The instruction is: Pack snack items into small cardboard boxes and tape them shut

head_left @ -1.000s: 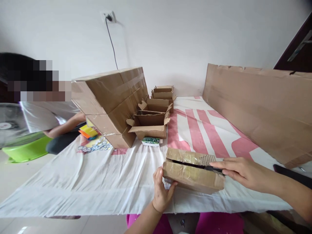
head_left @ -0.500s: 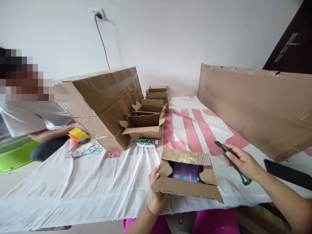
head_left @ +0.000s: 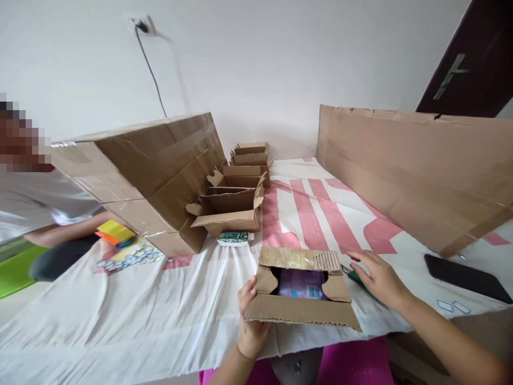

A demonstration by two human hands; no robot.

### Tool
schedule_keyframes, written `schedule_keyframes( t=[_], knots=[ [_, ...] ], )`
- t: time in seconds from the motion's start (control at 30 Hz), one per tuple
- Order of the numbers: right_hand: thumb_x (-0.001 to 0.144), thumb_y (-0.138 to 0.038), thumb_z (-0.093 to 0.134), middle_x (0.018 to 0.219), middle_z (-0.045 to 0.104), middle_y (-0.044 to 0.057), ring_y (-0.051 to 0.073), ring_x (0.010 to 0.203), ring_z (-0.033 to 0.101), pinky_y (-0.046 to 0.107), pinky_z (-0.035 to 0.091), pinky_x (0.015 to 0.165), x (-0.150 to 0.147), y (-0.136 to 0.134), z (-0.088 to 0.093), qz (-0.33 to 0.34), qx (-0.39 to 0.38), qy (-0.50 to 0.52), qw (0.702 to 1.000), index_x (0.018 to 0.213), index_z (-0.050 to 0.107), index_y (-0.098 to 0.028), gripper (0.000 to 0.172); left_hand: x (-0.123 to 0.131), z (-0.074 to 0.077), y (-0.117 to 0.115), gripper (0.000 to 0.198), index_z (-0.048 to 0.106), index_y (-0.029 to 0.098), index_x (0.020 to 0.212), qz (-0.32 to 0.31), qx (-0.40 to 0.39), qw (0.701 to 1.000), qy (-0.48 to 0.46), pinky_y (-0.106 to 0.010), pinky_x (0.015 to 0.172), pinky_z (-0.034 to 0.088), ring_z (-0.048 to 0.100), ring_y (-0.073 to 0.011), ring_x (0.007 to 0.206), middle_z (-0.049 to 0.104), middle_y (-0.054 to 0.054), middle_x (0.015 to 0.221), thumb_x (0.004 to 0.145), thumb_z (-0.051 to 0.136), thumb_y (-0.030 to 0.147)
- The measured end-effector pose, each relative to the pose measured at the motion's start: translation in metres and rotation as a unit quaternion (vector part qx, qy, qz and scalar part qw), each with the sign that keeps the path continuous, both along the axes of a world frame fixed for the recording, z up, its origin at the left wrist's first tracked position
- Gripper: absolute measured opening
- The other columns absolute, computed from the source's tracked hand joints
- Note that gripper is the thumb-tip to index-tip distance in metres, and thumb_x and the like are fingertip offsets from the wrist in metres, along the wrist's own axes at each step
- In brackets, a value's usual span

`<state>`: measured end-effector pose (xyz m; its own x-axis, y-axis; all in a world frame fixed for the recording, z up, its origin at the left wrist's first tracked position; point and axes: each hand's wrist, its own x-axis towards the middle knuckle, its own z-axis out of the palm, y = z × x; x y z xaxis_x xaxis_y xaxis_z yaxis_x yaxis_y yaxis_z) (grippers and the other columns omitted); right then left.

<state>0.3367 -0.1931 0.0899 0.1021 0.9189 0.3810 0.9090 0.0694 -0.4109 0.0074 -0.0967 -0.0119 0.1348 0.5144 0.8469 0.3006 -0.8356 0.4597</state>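
Note:
A small cardboard box [head_left: 302, 310] is near the front edge of the table, tilted towards me with its flaps parted. Inside it shows a purple plastic package [head_left: 300, 283] with a barcode label. My left hand [head_left: 252, 321] grips the box at its left side. Just right of the box, a green-handled utility knife [head_left: 351, 275] lies on the cloth, partly hidden under my right hand [head_left: 379, 280]. The thumb and fingers of that hand are apart and do not close round the knife.
Several open cardboard boxes [head_left: 230, 219] stand in a row beside a stack of large taped cartons [head_left: 156, 160]. A small green-and-white box [head_left: 233, 239] lies before them. At right are a large cardboard panel [head_left: 401, 166] and a black phone [head_left: 467, 275]. A person [head_left: 52, 203] sits at left.
My right hand has moved left and down, setting the utility knife on the cloth beside the box and loosening its fingers. My left hand still holds the box. The view has shifted slightly right.

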Motion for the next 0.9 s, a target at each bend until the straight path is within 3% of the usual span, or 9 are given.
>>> schedule_keyframes(
  t=[0.13,0.27,0.37,0.47,0.57,0.67,0.8,0.9],
  knots=[
    [0.092,-0.024,0.048,0.100,0.067,0.007,0.021,0.094,0.063,0.038,0.051,0.084,-0.036,0.000,0.039,0.074,0.106,0.016,0.991,0.109,0.058,-0.023,0.020,0.002,0.004,-0.001,0.061,0.034,0.021,0.136,0.002,0.017,1.000,0.016,-0.054,0.094,0.049,0.048,-0.0318,0.125,0.046,-0.018,0.134,0.084,0.062,0.035],
    [0.091,-0.022,0.051,0.100,0.065,0.007,0.020,0.094,0.062,0.038,0.051,0.084,-0.067,0.012,0.059,0.156,0.078,0.009,0.985,0.106,0.059,-0.024,0.018,0.002,0.005,-0.004,0.058,0.033,0.020,0.136,-0.002,0.023,1.000,0.017,-0.054,0.094,0.048,0.047,-0.0306,0.125,0.044,-0.018,0.134,0.086,0.059,0.032],
    [0.088,-0.024,0.055,0.106,0.064,0.008,0.021,0.099,0.060,0.039,0.050,0.087,-0.078,0.030,0.061,0.190,0.014,0.013,0.982,0.109,0.060,-0.022,0.022,-0.001,0.013,-0.007,0.053,0.036,0.019,0.133,-0.010,0.008,1.000,0.022,-0.051,0.093,0.048,0.048,-0.0295,0.122,0.047,-0.017,0.130,0.087,0.058,0.032],
    [0.086,-0.023,0.057,0.106,0.066,0.008,0.020,0.098,0.061,0.037,0.050,0.088,-0.081,0.050,0.059,0.206,-0.049,0.032,0.977,0.106,0.063,-0.020,0.022,-0.005,0.035,-0.005,0.038,0.047,0.019,0.123,-0.008,-0.063,0.997,0.048,-0.045,0.089,0.049,0.052,-0.0267,0.114,0.052,-0.015,0.121,0.091,0.051,0.040],
    [0.084,-0.022,0.054,0.098,0.069,0.007,0.018,0.087,0.064,0.034,0.051,0.080,-0.076,0.068,0.057,0.190,-0.112,0.085,0.972,0.098,0.066,-0.019,0.018,-0.005,0.063,0.003,0.026,0.059,0.020,0.091,0.010,-0.118,0.991,0.063,-0.038,0.083,0.049,0.055,-0.0225,0.099,0.057,-0.009,0.103,0.091,0.049,0.043],
    [0.086,-0.028,0.051,0.095,0.071,0.006,0.018,0.084,0.066,0.032,0.051,0.076,-0.069,0.079,0.060,0.168,-0.156,0.181,0.956,0.095,0.066,-0.019,0.020,-0.001,0.083,0.013,0.028,0.054,0.019,0.068,0.018,-0.140,0.988,0.065,-0.034,0.080,0.047,0.054,-0.0199,0.091,0.057,-0.005,0.091,0.088,0.056,0.038],
    [0.088,-0.039,0.047,0.090,0.070,0.006,0.018,0.082,0.066,0.032,0.052,0.074,-0.064,0.080,0.069,0.134,-0.132,0.272,0.944,0.097,0.064,-0.017,0.028,0.006,0.084,0.020,0.031,0.049,0.019,0.063,-0.014,-0.165,0.986,0.034,-0.034,0.084,0.047,0.055,-0.0190,0.093,0.055,-0.004,0.094,0.087,0.058,0.035],
    [0.088,-0.035,0.052,0.095,0.069,0.005,0.017,0.086,0.063,0.032,0.051,0.076,-0.072,0.069,0.075,0.163,-0.086,0.193,0.964,0.095,0.065,-0.020,0.022,0.010,0.078,0.018,0.029,0.048,0.019,0.064,-0.034,-0.180,0.983,-0.001,-0.034,0.086,0.046,0.055,-0.0188,0.094,0.052,-0.005,0.096,0.088,0.056,0.035]
  ],
)
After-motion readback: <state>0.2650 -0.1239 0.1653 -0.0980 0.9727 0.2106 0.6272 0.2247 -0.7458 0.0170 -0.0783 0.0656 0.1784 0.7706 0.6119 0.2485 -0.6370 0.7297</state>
